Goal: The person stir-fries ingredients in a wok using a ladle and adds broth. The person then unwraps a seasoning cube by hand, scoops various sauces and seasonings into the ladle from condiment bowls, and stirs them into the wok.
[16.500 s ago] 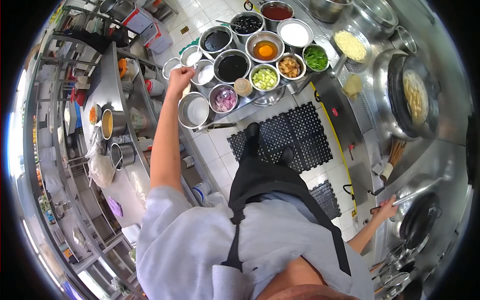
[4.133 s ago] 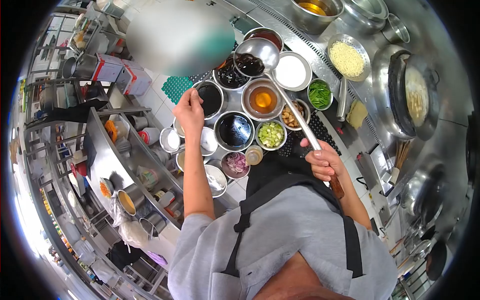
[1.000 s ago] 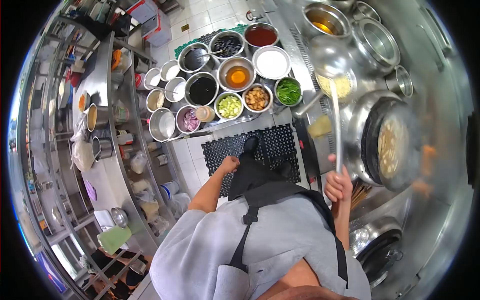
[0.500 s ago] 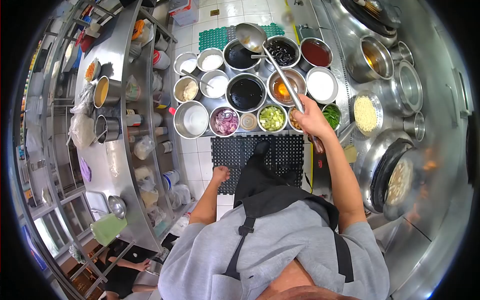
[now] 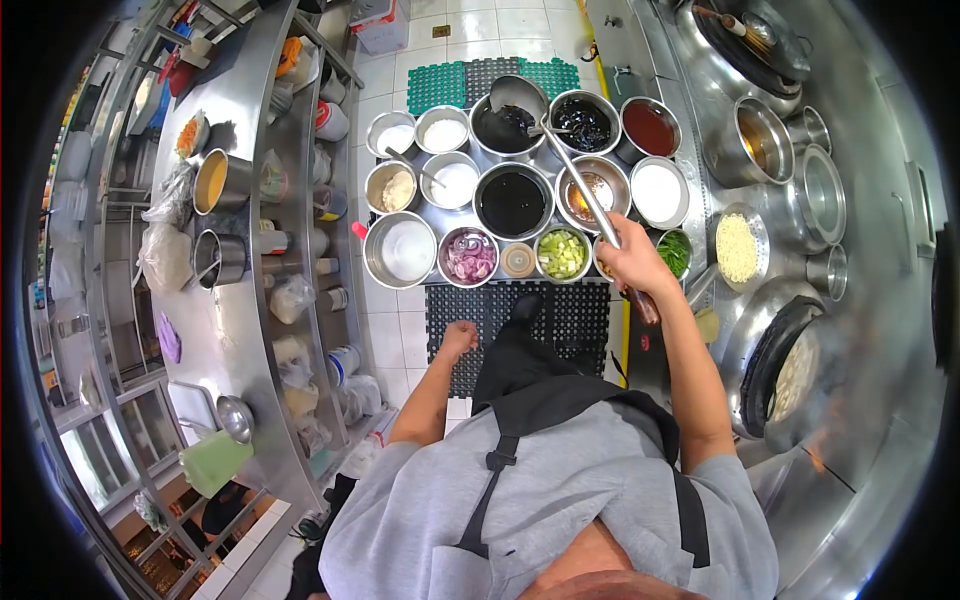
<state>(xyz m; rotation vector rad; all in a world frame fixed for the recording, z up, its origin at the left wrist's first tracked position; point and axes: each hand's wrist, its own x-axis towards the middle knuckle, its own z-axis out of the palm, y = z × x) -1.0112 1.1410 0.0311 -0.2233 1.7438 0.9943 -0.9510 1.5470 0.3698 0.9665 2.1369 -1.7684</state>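
My right hand (image 5: 637, 258) is closed round the wooden handle of a long metal ladle (image 5: 590, 190). The ladle's bowl is tilted at the mouth of a pot of dark sauce (image 5: 507, 135) in the back row. Beneath the ladle's shaft sits a metal bowl of amber liquid (image 5: 590, 192). My left hand (image 5: 459, 337) hangs loosely curled above the black floor mat, touching no container; whether it holds anything is hidden. Nearest to it are a bowl of sliced red onion (image 5: 468, 256) and a pot of pale liquid (image 5: 407, 250). Chopped green vegetable (image 5: 562, 254) fills another bowl.
A wok (image 5: 795, 375) with pale food stands on the stove at the right, a small flame beside it. Noodle-like strips (image 5: 738, 246) lie in a strainer nearby. A steel counter (image 5: 240, 330) with pots and bags runs along the left.
From the stove side, the ladle has swung over the containers and its bowl has lowered to the dark sauce pot. My left hand has shifted only slightly. A person at lower left is now mostly out of view.
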